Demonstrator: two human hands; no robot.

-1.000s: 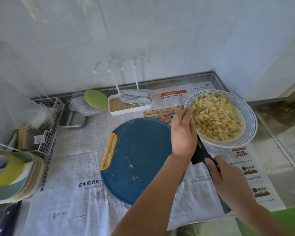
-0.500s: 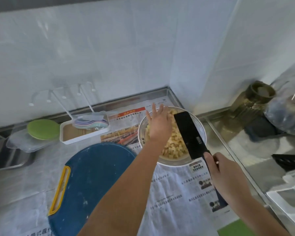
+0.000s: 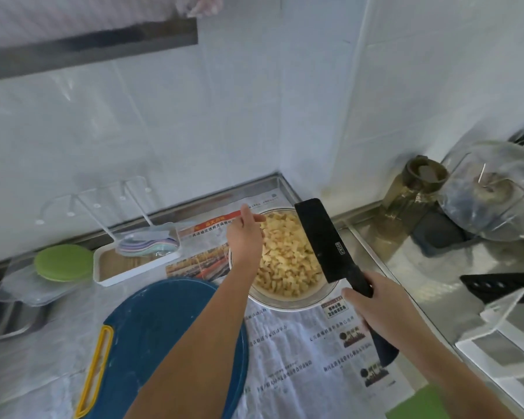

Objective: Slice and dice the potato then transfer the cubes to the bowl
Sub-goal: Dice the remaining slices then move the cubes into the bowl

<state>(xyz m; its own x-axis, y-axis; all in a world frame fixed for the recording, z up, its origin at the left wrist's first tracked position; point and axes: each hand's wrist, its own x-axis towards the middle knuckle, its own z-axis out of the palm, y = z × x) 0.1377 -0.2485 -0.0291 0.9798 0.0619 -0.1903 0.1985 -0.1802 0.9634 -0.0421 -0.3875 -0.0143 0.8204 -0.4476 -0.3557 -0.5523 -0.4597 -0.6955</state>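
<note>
A white bowl (image 3: 288,303) heaped with yellow potato cubes (image 3: 288,261) stands on newspaper near the counter's back corner. My left hand (image 3: 245,234) hovers over the bowl's left rim, fingers loosely apart and pointing right, holding nothing I can see. My right hand (image 3: 375,303) grips the handle of a black cleaver (image 3: 324,240), whose blade is raised flat over the bowl's right side. The blue cutting board (image 3: 152,337) with a yellow handle lies bare at the front left of the bowl.
A white tray (image 3: 127,267) with pastel utensils and a green lid (image 3: 63,262) on a clear container sit at the back left. A dark jar (image 3: 415,189), a bagged item (image 3: 493,189) and a white rack (image 3: 508,337) crowd the right counter. Newspaper (image 3: 309,358) covers the counter.
The view has swung further up and right. My left hand moved from the bowl's middle to its left rim, and the cleaver tipped a little higher over the bowl.
</note>
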